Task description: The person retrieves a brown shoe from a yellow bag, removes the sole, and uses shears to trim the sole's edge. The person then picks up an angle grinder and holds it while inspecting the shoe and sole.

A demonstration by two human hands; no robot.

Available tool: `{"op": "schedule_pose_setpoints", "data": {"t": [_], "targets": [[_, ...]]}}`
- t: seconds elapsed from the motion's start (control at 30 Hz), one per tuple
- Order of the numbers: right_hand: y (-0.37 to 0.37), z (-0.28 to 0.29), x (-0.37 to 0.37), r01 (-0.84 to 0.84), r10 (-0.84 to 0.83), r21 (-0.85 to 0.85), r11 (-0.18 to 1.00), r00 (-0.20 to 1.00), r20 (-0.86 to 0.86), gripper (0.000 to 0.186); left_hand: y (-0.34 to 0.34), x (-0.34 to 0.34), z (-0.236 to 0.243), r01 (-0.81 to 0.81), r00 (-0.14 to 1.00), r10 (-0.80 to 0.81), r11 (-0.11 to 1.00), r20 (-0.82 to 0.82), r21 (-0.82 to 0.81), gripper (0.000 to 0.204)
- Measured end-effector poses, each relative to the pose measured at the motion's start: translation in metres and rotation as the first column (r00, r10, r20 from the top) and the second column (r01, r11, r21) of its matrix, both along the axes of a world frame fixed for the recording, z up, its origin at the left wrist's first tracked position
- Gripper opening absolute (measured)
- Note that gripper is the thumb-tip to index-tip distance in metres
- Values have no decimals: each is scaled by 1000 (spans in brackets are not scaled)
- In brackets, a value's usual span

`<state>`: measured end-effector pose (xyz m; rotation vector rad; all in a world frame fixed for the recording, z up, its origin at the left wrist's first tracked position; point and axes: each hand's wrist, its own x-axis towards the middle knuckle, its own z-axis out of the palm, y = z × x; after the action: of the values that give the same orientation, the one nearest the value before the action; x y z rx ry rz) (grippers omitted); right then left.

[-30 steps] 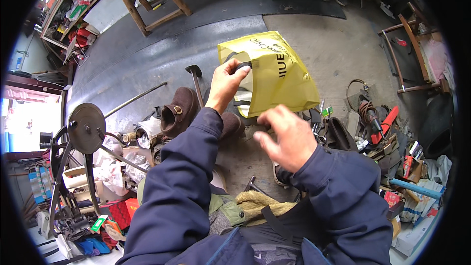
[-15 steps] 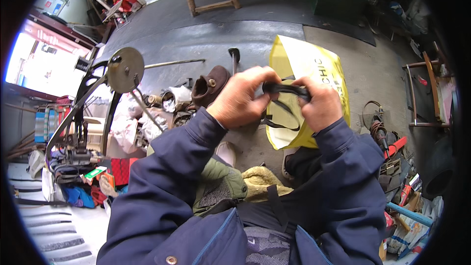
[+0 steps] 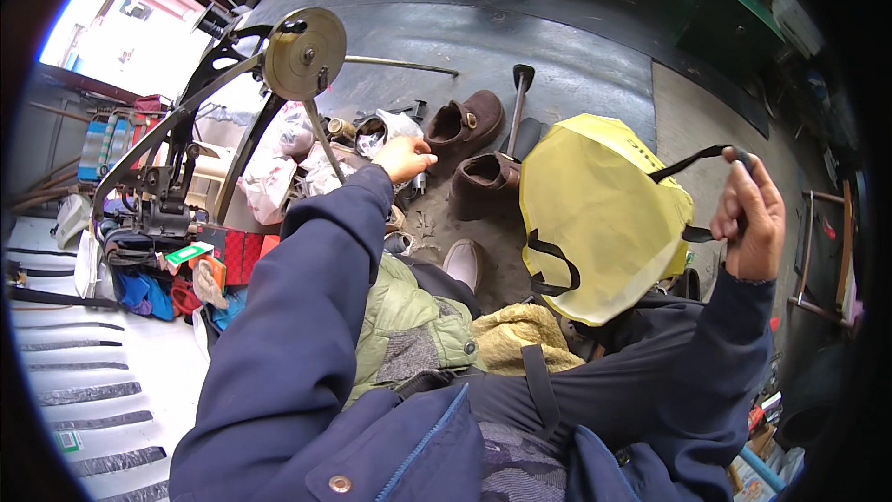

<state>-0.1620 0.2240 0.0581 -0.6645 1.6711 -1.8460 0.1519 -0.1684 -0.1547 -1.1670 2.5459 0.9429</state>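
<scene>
**A:** What's at the far left?
**B:** A round metal wheel (image 3: 321,33) on a dark machine (image 3: 153,209), looking hard and stiff.
**A:** And the left hand (image 3: 401,160)?
**B:** Near a brown shoe (image 3: 488,121). Its fingers are bent, with nothing seen in them; I can't tell how far open they are.
**A:** How would that shoe handle?
**B:** Probably light and soft, best held at the heel. It looks like suede, rounded, with a buckle (image 3: 472,119). A second shoe (image 3: 476,195) sits nearer, its mouth open.
**A:** The bag (image 3: 595,214)?
**B:** Just right of the shoes, between the hands. Likely light and floppy, contents hidden; lift by its straps. Thin, creased yellow sheeting with black loops.
**A:** The right hand (image 3: 754,214)?
**B:** Right of the bag, fingers closed, pinching one black strap (image 3: 688,165).
</scene>
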Motion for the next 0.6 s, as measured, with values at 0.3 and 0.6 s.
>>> {"op": "schedule_pose_setpoints", "data": {"t": [0.3, 0.6], "targets": [[3, -22, -31, 372, -372, 2, 928, 928, 30, 35, -8, -57, -53, -101, 994, 105, 986, 29, -130, 57], [3, -31, -36, 319, -322, 101, 942, 946, 18, 38, -19, -97, -91, -50, 965, 120, 957, 233, -287, 44]]}}
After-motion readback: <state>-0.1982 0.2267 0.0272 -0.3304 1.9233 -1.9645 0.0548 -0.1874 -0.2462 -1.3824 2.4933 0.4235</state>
